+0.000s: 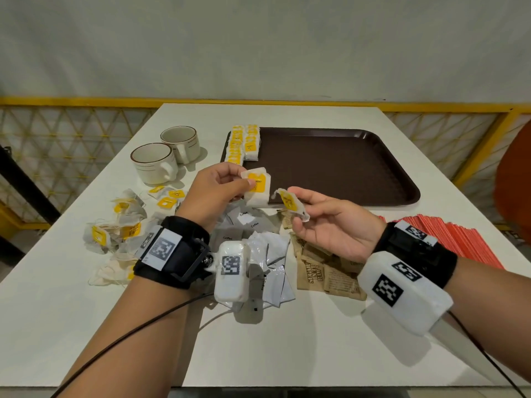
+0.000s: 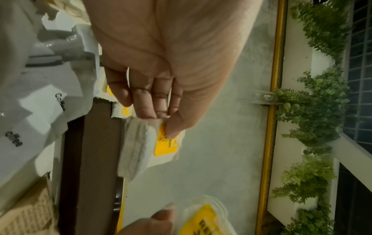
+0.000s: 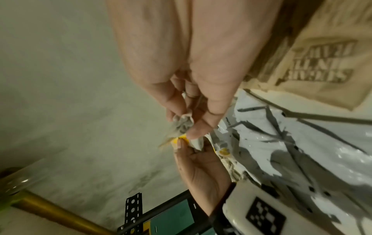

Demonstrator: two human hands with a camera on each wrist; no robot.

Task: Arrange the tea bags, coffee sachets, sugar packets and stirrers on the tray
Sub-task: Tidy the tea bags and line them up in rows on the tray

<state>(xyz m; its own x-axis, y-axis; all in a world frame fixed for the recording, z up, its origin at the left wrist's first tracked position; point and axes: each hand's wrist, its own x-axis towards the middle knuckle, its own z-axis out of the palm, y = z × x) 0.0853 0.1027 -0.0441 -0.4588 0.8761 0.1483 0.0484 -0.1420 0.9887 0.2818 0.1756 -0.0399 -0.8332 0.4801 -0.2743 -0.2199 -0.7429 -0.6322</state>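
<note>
Head view: two tea bags are held up just in front of the near left corner of the tray [image 1: 330, 168], which lies toward the far side of the bench [image 1: 258, 340]. One tea bag [image 1: 257, 187] is pinched by its top edge between thumb and fingertips of the left hand [image 1: 214, 191], so that its yellow tag faces up and can be read; the pinch is narrow, with the remaining fingers curled in behind. A second tea bag [image 1: 293, 203], more crumpled, is pinched between thumb and forefinger of the right hand [image 1: 330, 225], while the other fingers are held loosely spread beneath it. Both bags are probably raised so that they can be straightened and squared before being laid down. Two neat rows of tea bags [image 1: 242, 143] are already set along the left edge of the tray, and the rest of it is bare. To the left of the tray, two cups [image 1: 166, 156] stand on the bench, with a loose heap of tea bags [image 1: 126, 222] nearer the person. In front of the tray, coffee sachets [image 1: 264, 254] and sugar packets [image 1: 324, 271] are piled, with red stirrers [image 1: 448, 234] beside them to the right.
</note>
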